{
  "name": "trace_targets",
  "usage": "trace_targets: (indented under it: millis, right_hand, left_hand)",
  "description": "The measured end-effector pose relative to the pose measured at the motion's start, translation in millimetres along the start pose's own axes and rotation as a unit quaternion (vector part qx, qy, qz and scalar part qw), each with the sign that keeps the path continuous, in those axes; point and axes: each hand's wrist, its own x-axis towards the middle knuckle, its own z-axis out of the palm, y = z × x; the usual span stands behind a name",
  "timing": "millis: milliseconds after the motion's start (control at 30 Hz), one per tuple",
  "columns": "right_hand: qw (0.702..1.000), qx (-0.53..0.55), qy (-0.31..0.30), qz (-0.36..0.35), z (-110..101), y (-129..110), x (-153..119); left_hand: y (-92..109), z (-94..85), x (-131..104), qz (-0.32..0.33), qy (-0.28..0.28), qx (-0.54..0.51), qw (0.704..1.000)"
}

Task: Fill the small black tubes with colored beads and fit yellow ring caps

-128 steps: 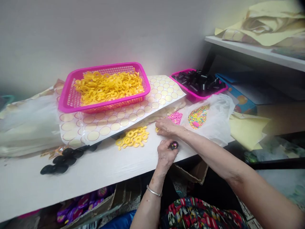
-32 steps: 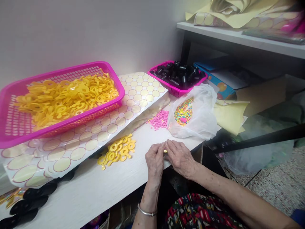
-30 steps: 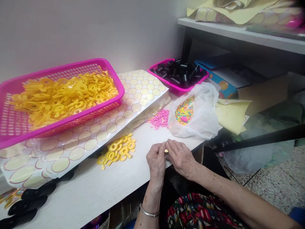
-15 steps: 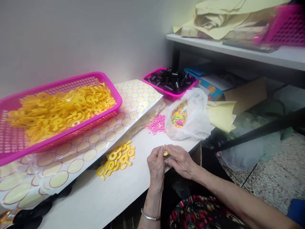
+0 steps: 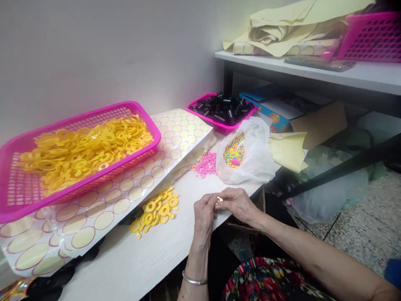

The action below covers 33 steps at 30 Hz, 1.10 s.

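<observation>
Pinching a small yellow piece (image 5: 219,200) between the fingers of our left hand (image 5: 203,213) and right hand (image 5: 239,205), we hold it at the near edge of the tabletop (image 5: 140,259), right of a loose pile of yellow rings (image 5: 156,211). Beyond our hands, pink beads (image 5: 206,165) and an open plastic bag (image 5: 257,161) of coloured beads (image 5: 234,151) lie between us and a small basket (image 5: 223,127) of black tubes (image 5: 230,113), while a large basket (image 5: 156,136) of more rings (image 5: 90,146) covers part of a sticker sheet (image 5: 181,138) at the back left.

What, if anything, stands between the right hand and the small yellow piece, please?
Nothing visible: the right hand already has its fingertips at the small yellow piece, with the left hand close beside it.
</observation>
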Motion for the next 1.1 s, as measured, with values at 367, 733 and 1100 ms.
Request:
trace_targets:
  millis: [367, 733, 1100]
  right_hand:
    - [0.996, 0.077, 0.027, 0.028, 8, 5, 0]
    - [0.963, 0.256, 0.046, 0.076, 0, -9, -19]
    - [0.892, 0.437, -0.11, 0.041, -48, 21, -97]
  left_hand:
    - [-2, 6.1, 0, -0.002, 0.023, -0.002, 1.0]
    - [-7, 2.2, -26, 0.116, -0.074, 0.069, 0.988]
    - [-2, 36.9, -90, 0.308, -0.054, 0.177, 0.933]
